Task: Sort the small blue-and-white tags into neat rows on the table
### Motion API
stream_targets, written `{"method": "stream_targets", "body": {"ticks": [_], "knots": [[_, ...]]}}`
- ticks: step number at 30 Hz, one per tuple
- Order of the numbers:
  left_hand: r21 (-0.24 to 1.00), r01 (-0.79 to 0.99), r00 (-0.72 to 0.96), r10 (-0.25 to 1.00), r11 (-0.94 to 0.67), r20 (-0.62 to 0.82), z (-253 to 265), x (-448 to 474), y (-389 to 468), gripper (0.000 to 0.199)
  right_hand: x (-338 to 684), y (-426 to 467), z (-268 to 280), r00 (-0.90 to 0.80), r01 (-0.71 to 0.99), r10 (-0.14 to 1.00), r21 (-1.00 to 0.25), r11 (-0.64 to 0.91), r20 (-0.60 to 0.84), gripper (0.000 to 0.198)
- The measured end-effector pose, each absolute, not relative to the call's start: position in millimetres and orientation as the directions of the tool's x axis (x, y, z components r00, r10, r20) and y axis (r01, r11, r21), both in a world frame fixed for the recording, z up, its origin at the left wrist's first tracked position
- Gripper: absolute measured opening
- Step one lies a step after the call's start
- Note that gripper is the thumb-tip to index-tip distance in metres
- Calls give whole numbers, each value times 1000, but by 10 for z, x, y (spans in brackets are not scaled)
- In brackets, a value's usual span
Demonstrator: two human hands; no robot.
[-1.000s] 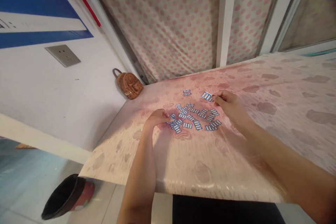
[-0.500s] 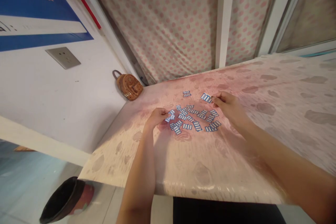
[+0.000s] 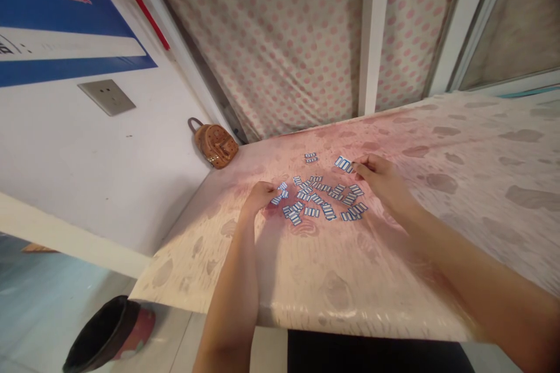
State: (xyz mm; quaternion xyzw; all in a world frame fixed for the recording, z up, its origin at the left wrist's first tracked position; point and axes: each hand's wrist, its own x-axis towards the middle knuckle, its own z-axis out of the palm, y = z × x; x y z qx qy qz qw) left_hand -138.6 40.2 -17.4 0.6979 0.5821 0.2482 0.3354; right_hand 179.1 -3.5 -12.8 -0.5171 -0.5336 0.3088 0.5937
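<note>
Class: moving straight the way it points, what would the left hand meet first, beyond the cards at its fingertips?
The left hand would probably meet the central striped cards, though its height is unclear.

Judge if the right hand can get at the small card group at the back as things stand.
Probably yes: the right hand is close, and only tablecloth shows between its held card and the small card group. That held card may hinder a pickup, though.

the glossy, grey-blotched, pink-and-cream covered table (image 3: 341,268) bears white, blue-striped rectangular cards (image 3: 312,212) scattered at its middle, a few apart farther off, and a small brown studded backpack (image 3: 217,145) at its far left corner.
</note>
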Motion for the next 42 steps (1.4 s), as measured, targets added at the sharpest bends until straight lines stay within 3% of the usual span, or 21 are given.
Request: {"method": "stream_targets", "body": {"ticks": [7, 13, 17, 24, 27, 35, 38, 40, 42], "knots": [[789, 607, 206, 978, -96, -40, -181, -1378, 401, 26, 1785, -43, -120, 229, 170, 924, -947, 272, 307, 15], [683, 728, 173, 980, -63, -94, -152, -1381, 376, 44, 1790, -36, -129, 228, 196, 921, -941, 275, 316, 17], [704, 710, 145, 978, 5, -153, -124, -1377, 368, 50, 1795, -34, -137, 225, 211, 921, -938, 273, 319, 16], [810, 585, 368, 901, -31, -231, -77, -1461, 347, 37, 1797, -36, -134, 224, 203, 922, -941, 272, 315, 16], [792, 610, 342, 910, -25, -235, -50, -1492, 333, 32, 1796, -34, -140, 216, 201, 923, -940, 277, 318, 18], [689, 725, 222, 947, -2, -231, -35, -1505, 334, 51, 1802, -25, -175, 203, 186, 927, -942, 280, 316, 15], [688, 725, 161, 977, -19, -143, 14, -1482, 297, 50, 1808, -26, -175, 207, 195, 928, -943, 271, 310, 15], [712, 698, 214, 971, -75, -108, 62, -1440, 250, 47, 1810, -24, -173, 213, 204, 926, -941, 269, 311, 14], [742, 663, 335, 926, -99, -175, 99, -1373, 196, 47, 1811, -23, -166, 215, 204, 926, -941, 269, 311, 14]]}}
